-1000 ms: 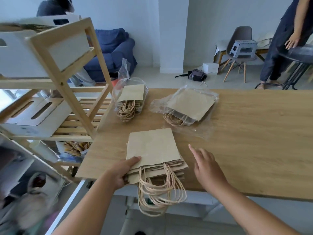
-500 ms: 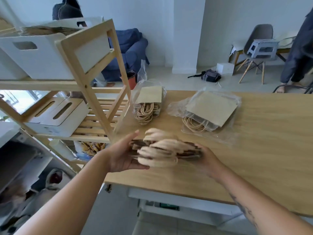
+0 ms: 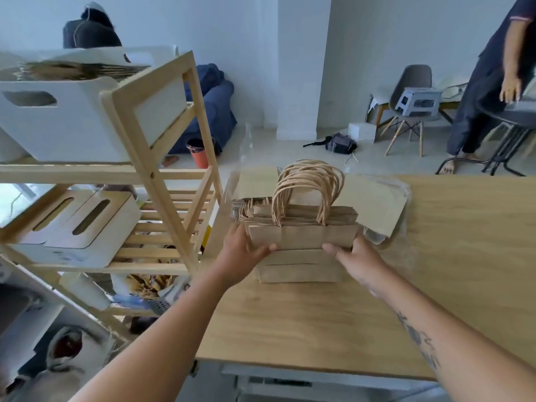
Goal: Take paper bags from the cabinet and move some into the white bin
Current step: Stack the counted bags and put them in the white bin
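Observation:
A stack of brown paper bags (image 3: 301, 242) with twisted paper handles stands upright above the wooden table (image 3: 435, 256). My left hand (image 3: 243, 253) grips its left side and my right hand (image 3: 356, 253) grips its right side. The handles point up. A white bin (image 3: 66, 120) sits on the top shelf of the wooden rack (image 3: 162, 181) at the left, with brown paper bags lying inside it. Behind the held stack, two clear plastic packs of paper bags (image 3: 377, 204) lie on the table, partly hidden.
White bins with slot handles (image 3: 78, 224) rest on the rack's middle shelf. A person (image 3: 493, 82) stands at the far right beside a dark round table (image 3: 513, 117). A grey chair (image 3: 412, 94), a blue sofa (image 3: 214, 103) and an orange bucket (image 3: 200, 155) are beyond the table.
The bag stack, lying flat at the table edge a second ago, was lifted by both hands and turned upright with handles up. The view swung left toward the rack.

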